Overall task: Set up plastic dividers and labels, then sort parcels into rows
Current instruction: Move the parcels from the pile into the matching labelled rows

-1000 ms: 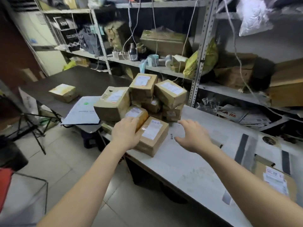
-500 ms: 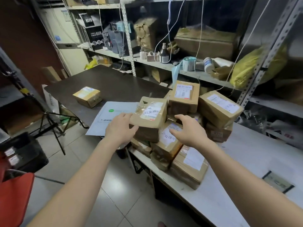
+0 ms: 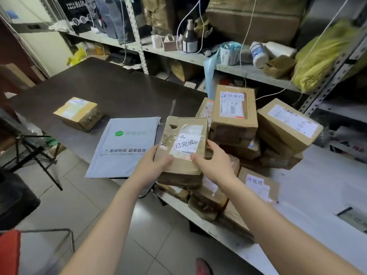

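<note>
I hold a brown cardboard parcel [image 3: 183, 143] with a white label in both hands, at the near left of a pile of parcels. My left hand [image 3: 153, 165] grips its left near corner, thumb on top. My right hand [image 3: 215, 162] grips its right near edge, thumb on the label. Behind it stands a taller labelled parcel [image 3: 234, 114], with another tilted parcel [image 3: 288, 124] to the right. A flat parcel with a white label [image 3: 258, 185] lies at the near right on the white table [image 3: 317, 195]. More boxes lie under my hands, partly hidden.
A grey padded mailer [image 3: 127, 147] lies on the dark table [image 3: 119, 92], overhanging its near edge. A single box [image 3: 78, 113] sits further left. Metal shelving [image 3: 198, 58] with bottles, tape and cartons runs behind. A tripod stand [image 3: 37, 153] is on the tiled floor.
The view has swung left and closer to the pile. Both hands moved from reaching towards the boxes to gripping the front labelled parcel by its near corners.
</note>
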Available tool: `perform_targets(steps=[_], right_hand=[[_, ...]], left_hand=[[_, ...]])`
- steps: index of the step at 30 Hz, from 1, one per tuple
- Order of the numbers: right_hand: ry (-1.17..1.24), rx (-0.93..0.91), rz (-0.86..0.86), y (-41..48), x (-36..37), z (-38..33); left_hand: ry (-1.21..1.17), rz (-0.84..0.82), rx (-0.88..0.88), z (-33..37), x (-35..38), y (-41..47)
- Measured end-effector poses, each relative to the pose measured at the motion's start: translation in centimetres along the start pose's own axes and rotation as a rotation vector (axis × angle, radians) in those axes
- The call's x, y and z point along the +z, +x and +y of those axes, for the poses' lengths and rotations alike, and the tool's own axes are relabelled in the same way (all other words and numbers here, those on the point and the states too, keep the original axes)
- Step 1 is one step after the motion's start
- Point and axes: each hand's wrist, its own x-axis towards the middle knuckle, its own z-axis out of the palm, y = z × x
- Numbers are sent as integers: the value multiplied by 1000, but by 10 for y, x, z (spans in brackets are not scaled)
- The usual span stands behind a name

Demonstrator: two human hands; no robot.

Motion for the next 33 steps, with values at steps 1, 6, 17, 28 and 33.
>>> perform_targets(steps=[1, 6, 17, 28, 33], right_hand=[[15, 8, 14, -3, 2, -2], [66, 47, 67, -30, 11, -14], [217, 5, 286, -112, -7, -18], [270, -40, 473, -253, -160, 63], [272, -32, 540, -340, -241, 130]], left_hand=[[-9, -3, 28, -3, 1, 1], [2, -60, 104, -16, -6, -1], [88, -125, 354, 16, -18, -54], [84, -306, 553, 78, 129, -190], [72, -365, 603, 90, 231, -280]])
